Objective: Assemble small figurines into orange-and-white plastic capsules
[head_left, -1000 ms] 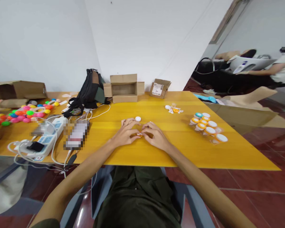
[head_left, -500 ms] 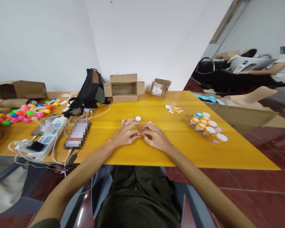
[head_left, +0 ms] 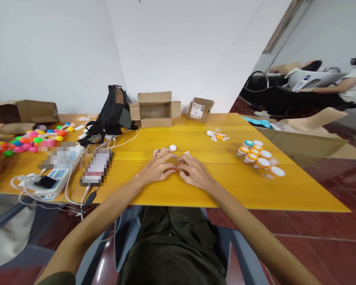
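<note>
My left hand point(head_left: 159, 165) and my right hand point(head_left: 195, 171) meet over the yellow table, fingertips almost touching. Between them is a small orange piece point(head_left: 175, 166), pinched by both hands and mostly covered by the fingers, so its exact kind is hidden. Just beyond the fingertips lies a round white disc point(head_left: 172, 148) with a raised centre. A small white piece with dark marks point(head_left: 186, 152) pokes out past my right fingers.
To the right stand several round containers with white, orange and teal tops point(head_left: 263, 162). Small white and orange parts point(head_left: 219, 137) lie farther back. Open cardboard box point(head_left: 156, 112), backpack point(head_left: 112, 111), phone point(head_left: 96, 168) and power strip point(head_left: 59, 174) are around. Other people sit at both sides.
Both hands stay in nearly the same place, with slight finger movement around the orange piece. The small white piece by my right fingers shows a little more.
</note>
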A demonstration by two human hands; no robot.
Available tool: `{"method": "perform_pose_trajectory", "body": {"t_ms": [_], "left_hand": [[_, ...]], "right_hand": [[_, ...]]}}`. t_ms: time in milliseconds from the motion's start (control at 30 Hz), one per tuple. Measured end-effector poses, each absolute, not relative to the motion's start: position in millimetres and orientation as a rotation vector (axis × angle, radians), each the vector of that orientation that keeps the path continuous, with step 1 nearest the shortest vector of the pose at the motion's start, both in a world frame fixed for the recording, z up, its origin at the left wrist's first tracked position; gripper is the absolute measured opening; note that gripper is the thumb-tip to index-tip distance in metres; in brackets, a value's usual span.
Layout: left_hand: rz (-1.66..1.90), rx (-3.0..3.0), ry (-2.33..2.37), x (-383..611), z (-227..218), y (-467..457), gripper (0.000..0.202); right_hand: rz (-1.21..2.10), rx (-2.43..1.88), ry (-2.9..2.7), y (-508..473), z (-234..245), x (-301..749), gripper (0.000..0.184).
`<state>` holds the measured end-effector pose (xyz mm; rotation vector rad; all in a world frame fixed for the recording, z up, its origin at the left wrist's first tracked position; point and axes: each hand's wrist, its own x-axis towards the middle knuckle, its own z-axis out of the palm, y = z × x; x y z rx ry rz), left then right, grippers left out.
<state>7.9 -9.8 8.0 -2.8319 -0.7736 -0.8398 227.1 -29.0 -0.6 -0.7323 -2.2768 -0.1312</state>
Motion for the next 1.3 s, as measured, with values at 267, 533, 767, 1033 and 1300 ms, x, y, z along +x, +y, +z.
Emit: {"method": "perform_pose_trajectory", "body": {"t_ms": [267,533,767,1033,1300], "left_hand": [[-0.824,-2.838,-0.775,8,7,-10,0.018],[-0.786,-2.846,-0.792,8,7,-9,0.020],[-0.812,-2.882,-0.869,9,12,-13,0.022],[-1.095,-2.688,-1.270,-6,21,-3,0.021],[-1.111,-2.697,-1.425,-7,16,5,0.034]], "right_hand": [[-0.220,-0.727,-2.304,-29,-1,227,0.028],[-0.185,-0.729,-2.343,-27,-3,229,0.027],[-0.131,-0.800,-2.361,-28,-4,231,0.027],[-0.046,-1.011,-2.167,1,-1,234,0.024],[0.070,-1.096,-2.310,45,6,211,0.010]]}}
